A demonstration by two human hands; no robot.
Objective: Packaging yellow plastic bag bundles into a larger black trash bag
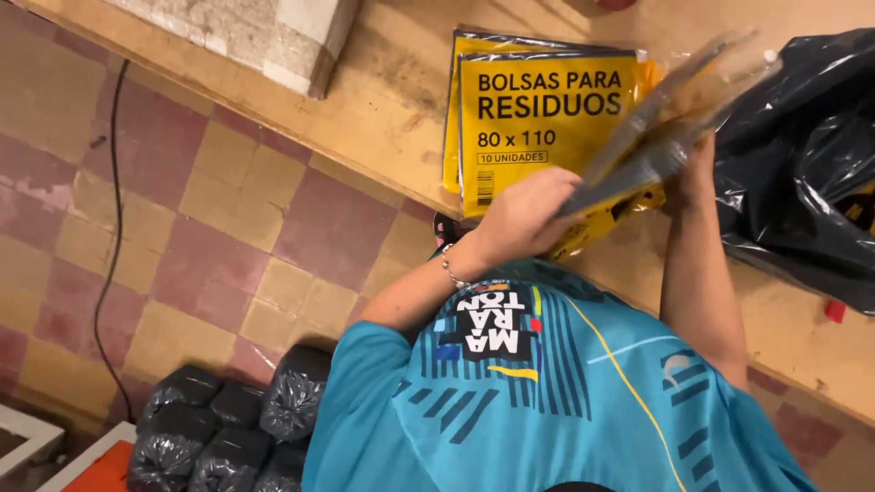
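Note:
My left hand and my right hand both grip a thin stack of flat packs in clear wrap, held tilted on edge above the wooden table. The left hand holds the stack's lower end, the right hand its side. Two yellow flat packs with black print lie on the table just behind the left hand. A thin bracelet sits on my left wrist.
A crumpled black plastic bag lies on the table at the right, with a small red object near it. A stone block stands at the table's far left. Several filled black bags and a black cable lie on the tiled floor.

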